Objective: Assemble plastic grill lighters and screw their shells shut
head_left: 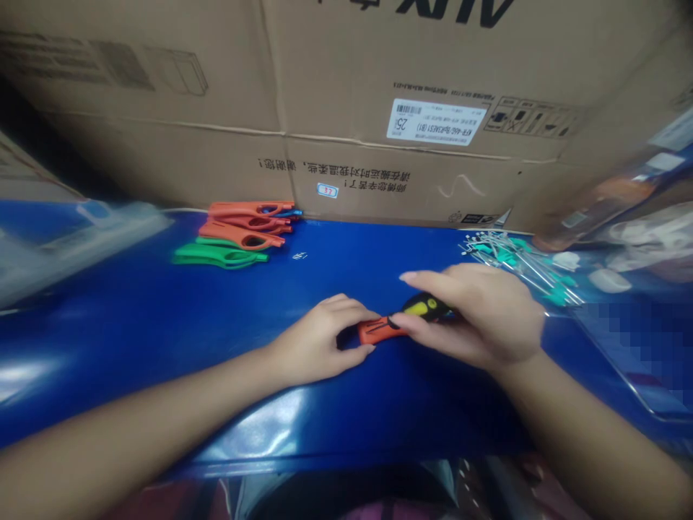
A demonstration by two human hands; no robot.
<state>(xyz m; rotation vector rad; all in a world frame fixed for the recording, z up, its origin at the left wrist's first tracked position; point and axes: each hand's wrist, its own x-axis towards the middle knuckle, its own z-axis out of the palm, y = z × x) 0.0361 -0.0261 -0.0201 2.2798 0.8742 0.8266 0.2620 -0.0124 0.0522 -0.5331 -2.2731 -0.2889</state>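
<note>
On the blue tabletop, my left hand [330,338] pinches the left end of an orange plastic handle shell [379,330] between thumb and fingers. My right hand [476,314] is closed around a black-and-yellow handled tool [425,308], with the thumb and a finger reaching toward the shell. The tool lies against or just over the shell's right end; its working tip is hidden. Farther back on the left lie several similar orange handle shells [243,235] and green handle shells [219,255], each with a finger hole.
Behind the table stands a big cardboard box [336,108]. Several thin metal rods with teal plastic parts [520,260] lie at the back right, beside plastic bags [650,238]. A clear plastic bag [102,231] sits at the left. A tray edge [617,375] shows at right.
</note>
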